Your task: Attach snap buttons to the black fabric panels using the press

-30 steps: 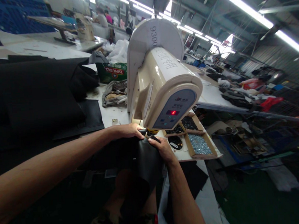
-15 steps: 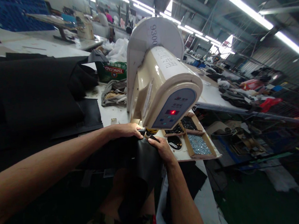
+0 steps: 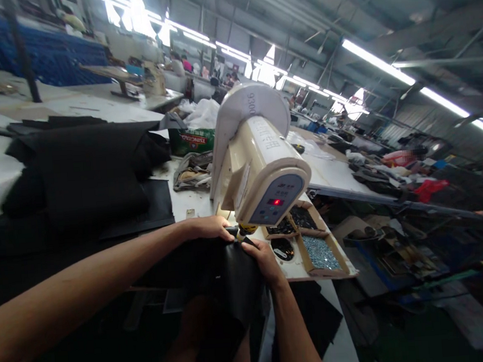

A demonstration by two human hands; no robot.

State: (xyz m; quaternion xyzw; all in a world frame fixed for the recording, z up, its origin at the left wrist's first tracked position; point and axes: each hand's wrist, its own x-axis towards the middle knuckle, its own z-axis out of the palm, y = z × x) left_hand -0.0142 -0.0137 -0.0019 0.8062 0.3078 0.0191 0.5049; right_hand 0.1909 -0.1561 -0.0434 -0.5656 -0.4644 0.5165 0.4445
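Note:
A sheet of black leather-like material (image 3: 241, 281) hangs down over my lap from the front of a cream press machine (image 3: 260, 163). My left hand (image 3: 212, 228) pinches its top edge just left of the machine's yellow-ringed head (image 3: 246, 229). On the other side of that head, my right hand (image 3: 264, 257) grips the same edge, thumb on top. The edge lies right under the head; whether the two touch I cannot tell. A red digit glows on the machine's blue panel (image 3: 277, 200).
Right of the head, a box of small silvery metal pieces (image 3: 321, 253) stands beside boxes of dark pieces (image 3: 307, 217) and a round dish (image 3: 283, 249). A pile of black material (image 3: 90, 176) covers the table at left. Behind it are a green Tsingtao carton (image 3: 192, 140) and grey scraps (image 3: 194, 171).
My view has tipped upward, so machine and hands appear lower in the picture. Both hands keep their hold on the black material at the head.

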